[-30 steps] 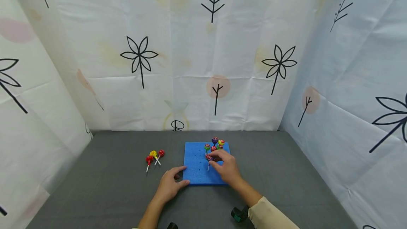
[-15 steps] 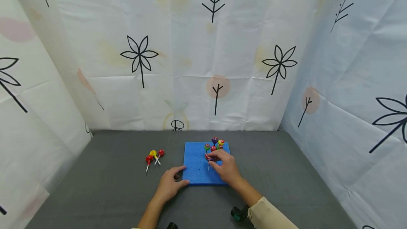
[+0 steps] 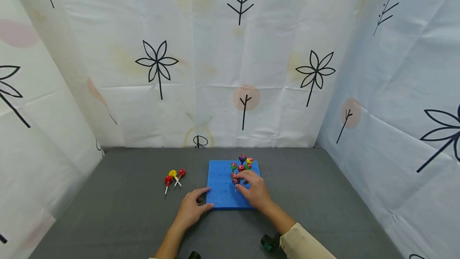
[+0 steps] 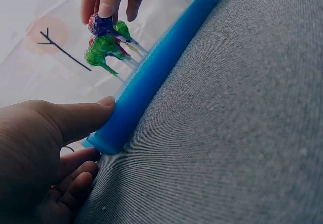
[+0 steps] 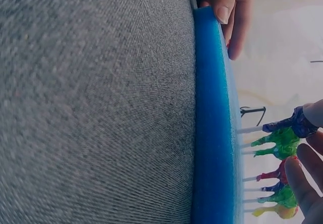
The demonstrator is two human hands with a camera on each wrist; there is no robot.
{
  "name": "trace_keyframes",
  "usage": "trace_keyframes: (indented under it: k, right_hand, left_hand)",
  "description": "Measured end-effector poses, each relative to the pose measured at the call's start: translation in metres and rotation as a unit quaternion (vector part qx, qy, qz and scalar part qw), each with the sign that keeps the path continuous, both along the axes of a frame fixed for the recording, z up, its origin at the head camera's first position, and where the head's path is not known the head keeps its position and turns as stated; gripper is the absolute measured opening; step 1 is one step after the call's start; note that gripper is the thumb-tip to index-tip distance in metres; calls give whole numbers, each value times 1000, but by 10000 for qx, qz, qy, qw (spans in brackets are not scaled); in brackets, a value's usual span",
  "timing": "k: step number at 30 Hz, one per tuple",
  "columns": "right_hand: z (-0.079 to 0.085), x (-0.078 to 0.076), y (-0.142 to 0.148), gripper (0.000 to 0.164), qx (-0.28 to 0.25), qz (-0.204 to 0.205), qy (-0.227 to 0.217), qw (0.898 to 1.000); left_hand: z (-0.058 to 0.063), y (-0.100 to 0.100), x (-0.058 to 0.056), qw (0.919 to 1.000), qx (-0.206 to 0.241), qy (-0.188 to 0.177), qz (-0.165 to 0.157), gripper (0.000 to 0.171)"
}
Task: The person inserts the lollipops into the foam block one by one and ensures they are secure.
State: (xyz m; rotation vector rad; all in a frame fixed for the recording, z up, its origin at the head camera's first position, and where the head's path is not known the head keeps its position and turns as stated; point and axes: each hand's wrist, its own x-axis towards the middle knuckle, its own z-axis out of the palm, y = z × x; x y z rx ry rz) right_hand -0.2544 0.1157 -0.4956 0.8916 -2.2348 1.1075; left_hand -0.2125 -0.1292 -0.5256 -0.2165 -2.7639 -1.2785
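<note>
My right hand (image 3: 256, 190) pinches a purple-wrapped lollipop (image 5: 304, 123) by its candy head, thumb on one side and fingers on the other. Its white stick stands upright, the lower end meeting the blue foam board (image 3: 217, 199). Behind that hand several lollipops stand in the board, among them a purple one (image 3: 242, 158), a yellow one (image 3: 250, 160) and a green one (image 3: 234, 166); the fingers partly hide others. At the board's near left corner, my left hand (image 3: 191, 210) holds the edge between thumb and curled fingers, also seen in the left wrist view.
Left of the board, two red lollipops (image 3: 168, 179) and a yellow lollipop (image 3: 173, 174) lie on the grey table (image 3: 125, 211). Small holes dot the board's left half. Printed white cloth (image 3: 212, 51) hangs behind and on both sides.
The right hand has brought the purple lollipop down a little toward the board, so less of its stick shows. The left hand and the board have kept their places.
</note>
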Motion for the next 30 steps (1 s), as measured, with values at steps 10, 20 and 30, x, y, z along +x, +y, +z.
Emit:
trace_keyframes:
  k: [10, 20, 30]
  right_hand:
    - [-1, -1, 2, 23, 81, -133, -89, 9998]
    - [-1, 2, 5, 22, 118, -204, -104, 9997]
    - [-1, 4, 7, 22, 165, -248, -383, 9988]
  left_hand:
    - [0, -1, 1, 10000, 23, 13, -28, 53]
    - [1, -1, -1, 10000, 33, 52, -21, 53]
    - [1, 1, 0, 10000, -17, -92, 20, 52]
